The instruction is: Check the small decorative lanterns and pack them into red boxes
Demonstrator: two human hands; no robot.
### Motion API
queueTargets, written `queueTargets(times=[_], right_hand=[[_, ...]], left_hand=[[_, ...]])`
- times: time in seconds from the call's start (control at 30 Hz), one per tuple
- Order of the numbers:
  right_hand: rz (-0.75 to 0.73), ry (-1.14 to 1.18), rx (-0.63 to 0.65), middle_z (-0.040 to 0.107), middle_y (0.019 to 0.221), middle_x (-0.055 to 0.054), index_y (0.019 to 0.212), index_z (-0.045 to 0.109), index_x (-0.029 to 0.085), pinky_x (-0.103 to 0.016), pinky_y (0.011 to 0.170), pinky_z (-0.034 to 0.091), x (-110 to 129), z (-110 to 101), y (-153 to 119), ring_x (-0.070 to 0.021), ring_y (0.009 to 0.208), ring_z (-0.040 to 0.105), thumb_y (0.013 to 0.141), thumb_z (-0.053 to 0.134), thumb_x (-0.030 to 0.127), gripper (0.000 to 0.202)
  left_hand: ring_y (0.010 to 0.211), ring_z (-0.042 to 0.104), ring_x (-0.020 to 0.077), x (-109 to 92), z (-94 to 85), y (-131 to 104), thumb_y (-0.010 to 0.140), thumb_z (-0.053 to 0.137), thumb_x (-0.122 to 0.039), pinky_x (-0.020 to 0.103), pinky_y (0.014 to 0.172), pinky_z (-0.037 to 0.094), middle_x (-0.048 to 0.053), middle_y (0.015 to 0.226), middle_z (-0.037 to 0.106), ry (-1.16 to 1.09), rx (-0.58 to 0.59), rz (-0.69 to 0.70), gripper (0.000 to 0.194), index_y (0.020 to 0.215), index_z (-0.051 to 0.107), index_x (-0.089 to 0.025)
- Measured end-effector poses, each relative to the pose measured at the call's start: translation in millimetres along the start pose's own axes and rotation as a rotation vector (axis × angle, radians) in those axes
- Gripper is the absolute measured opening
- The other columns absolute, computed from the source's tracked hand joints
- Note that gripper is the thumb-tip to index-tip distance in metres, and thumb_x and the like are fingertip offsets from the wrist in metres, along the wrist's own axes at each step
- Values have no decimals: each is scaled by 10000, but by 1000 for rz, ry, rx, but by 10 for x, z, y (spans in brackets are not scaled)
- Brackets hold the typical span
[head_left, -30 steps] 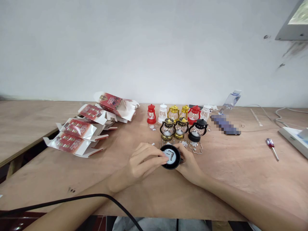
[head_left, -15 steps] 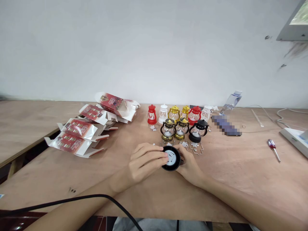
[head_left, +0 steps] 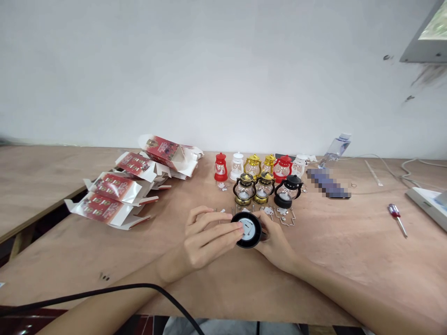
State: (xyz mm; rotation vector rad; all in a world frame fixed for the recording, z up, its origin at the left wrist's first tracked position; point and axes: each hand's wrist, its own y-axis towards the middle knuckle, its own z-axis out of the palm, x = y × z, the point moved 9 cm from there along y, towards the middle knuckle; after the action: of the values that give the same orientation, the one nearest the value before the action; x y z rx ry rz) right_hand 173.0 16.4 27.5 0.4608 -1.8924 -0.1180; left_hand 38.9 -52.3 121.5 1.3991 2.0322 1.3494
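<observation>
A black lantern (head_left: pixel 259 227) is tipped so that its round underside faces me. A pale disc (head_left: pixel 248 230) with small slots sits within the black base rim. My right hand (head_left: pixel 275 239) wraps around the lantern from the right, and its body is mostly hidden behind the base. My left hand (head_left: pixel 209 237) comes from the left with fingers stretched out. Its fingertips touch the disc and the rim's left edge; the thumb is hidden. Just beyond stand a black lantern (head_left: pixel 288 191) and two black-and-gold lanterns (head_left: pixel 244 190), upright, with wire handles (head_left: pixel 288 219) and white tags (head_left: pixel 268 211) before them.
Behind them are red (head_left: pixel 220 167), white and gold lanterns. Open red-and-white boxes (head_left: pixel 104 207) lie at left. On the right are a water bottle (head_left: pixel 335 150), a blurred-out dark flat object (head_left: pixel 328 183), a screwdriver (head_left: pixel 397 218) and a white device (head_left: pixel 428 202). A black cable (head_left: pixel 132 285) crosses in front.
My left hand and the lantern base have shifted very slightly left. The right hand keeps its hold, and the left fingertips stay on the disc.
</observation>
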Motion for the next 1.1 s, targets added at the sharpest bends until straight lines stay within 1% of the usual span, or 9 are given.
queueTargets(times=[0.2,0.37,0.53,0.7,0.8,0.9,0.97,1.03,1.1], right_hand=[[4,6,4,631,826,-7,931,489,220,-265,656,495,-16,3,-6,-146,720,586,731,691,352,314],[1,-18,0,637,832,0,950,493,215,-257,647,489,-29,-6,-8,-146,739,596,741,687,363,321],[10,-36,3,639,815,-6,950,497,214,-260,635,500,-29,-10,-3,-160,763,615,761,666,376,301],[7,-70,-5,658,856,-22,983,506,211,-277,661,511,-39,-26,-4,-167,779,622,768,655,369,305],[-6,-136,-27,668,874,-30,982,514,213,-271,641,499,-33,-46,-3,-164,758,617,773,642,349,281],[-7,-159,-23,666,877,-34,973,505,215,-266,622,490,-26,-39,-10,-171,759,619,777,630,337,262],[-13,-156,-2,665,888,-40,975,490,216,-264,612,490,-12,-18,-23,-177,765,626,781,618,327,258],[-38,-186,3,665,891,-41,982,477,219,-268,611,488,21,-12,-42,-178,755,628,781,607,307,255],[-101,-250,-5,663,898,-44,984,472,222,-279,631,484,77,-17,-65,-181,753,626,773,595,280,251]], left_hand=[[832,649,122,-7,1,3,849,637,-188,325,826,386,-72,871,750,-2,-11,-2,124,971,652,-211],[864,647,149,19,12,29,827,659,-163,335,812,364,-39,853,752,-28,-29,-32,138,958,653,-204],[802,621,139,89,26,16,835,653,-184,335,774,346,-49,828,750,-32,-67,-88,90,915,656,-225],[815,594,136,145,106,-8,799,694,-169,318,762,373,-28,863,742,-116,5,-95,158,945,652,-211],[813,575,134,210,113,-5,813,682,-182,312,755,379,-23,856,735,-178,15,-141,136,941,659,-222],[801,564,135,302,157,10,826,668,-205,306,749,393,-10,867,725,-283,50,-234,66,879,685,-239],[851,581,148,417,210,-1,804,692,-256,311,781,426,21,934,704,-417,65,-367,47,844,694,-231],[954,600,181,540,321,-56,757,731,-331,333,833,461,63,1043,673,-602,103,-545,226,945,680,-215],[1013,613,213,554,507,-132,732,738,-394,363,863,486,96,1105,657,-828,225,-680,427,1095,626,-198]])
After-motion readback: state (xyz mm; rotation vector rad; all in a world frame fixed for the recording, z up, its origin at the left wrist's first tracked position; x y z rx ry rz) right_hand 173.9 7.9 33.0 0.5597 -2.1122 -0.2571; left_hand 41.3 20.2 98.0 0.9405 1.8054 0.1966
